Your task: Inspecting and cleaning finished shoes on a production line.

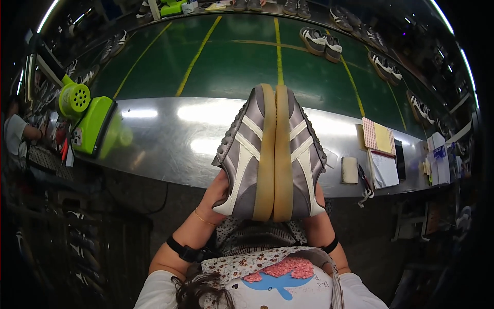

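Two grey sneakers with cream stripes and tan gum soles are held up, sole against sole, toes pointing away from me. My left hand (221, 184) holds the left sneaker (242, 167); its fingers are hidden behind or inside the shoe. On the other side, my right hand (320, 194) holds the right sneaker (304, 165), and its fingers are covered by the shoe too. The soles touch along their length. Both shoes hang over the front edge of a shiny metal bench (164, 149).
A green conveyor belt (236, 67) with yellow lines runs beyond the bench, carrying pairs of sneakers (321, 44). At left stands a lime-green machine (95, 126). An eraser-like block (349, 170), pen (364, 178) and notepads (383, 172) lie at right. Someone (18, 134) sits far left.
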A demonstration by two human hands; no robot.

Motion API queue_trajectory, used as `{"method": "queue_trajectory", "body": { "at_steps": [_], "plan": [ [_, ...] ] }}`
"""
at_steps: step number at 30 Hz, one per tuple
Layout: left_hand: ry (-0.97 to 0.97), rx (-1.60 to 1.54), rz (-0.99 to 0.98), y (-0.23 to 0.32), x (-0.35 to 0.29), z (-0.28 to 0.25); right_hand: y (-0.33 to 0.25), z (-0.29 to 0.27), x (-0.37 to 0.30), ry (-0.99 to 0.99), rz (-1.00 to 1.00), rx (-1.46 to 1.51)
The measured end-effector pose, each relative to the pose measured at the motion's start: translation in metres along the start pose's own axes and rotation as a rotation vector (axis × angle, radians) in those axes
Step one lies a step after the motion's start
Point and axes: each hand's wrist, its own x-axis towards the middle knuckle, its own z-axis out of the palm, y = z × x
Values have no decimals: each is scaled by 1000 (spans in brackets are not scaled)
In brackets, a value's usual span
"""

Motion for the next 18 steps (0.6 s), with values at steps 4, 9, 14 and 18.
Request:
{"method": "queue_trajectory", "body": {
  "at_steps": [4, 9, 14, 18],
  "plan": [
    [210, 547, 213, 38, 6, 11, -3, -4, -5, -19, 6, 91],
    [342, 1998, 952, 53, 12, 32, -5, -3, -10, -3, -4, 176],
    [11, 1841, 1104, 23, 16, 87, 1, -4, -13, -22, -147, 47],
    [-28, 1746, 1193, 3, 28, 90, 0, -2, -16, -55, -231, -145]
  ]
}}
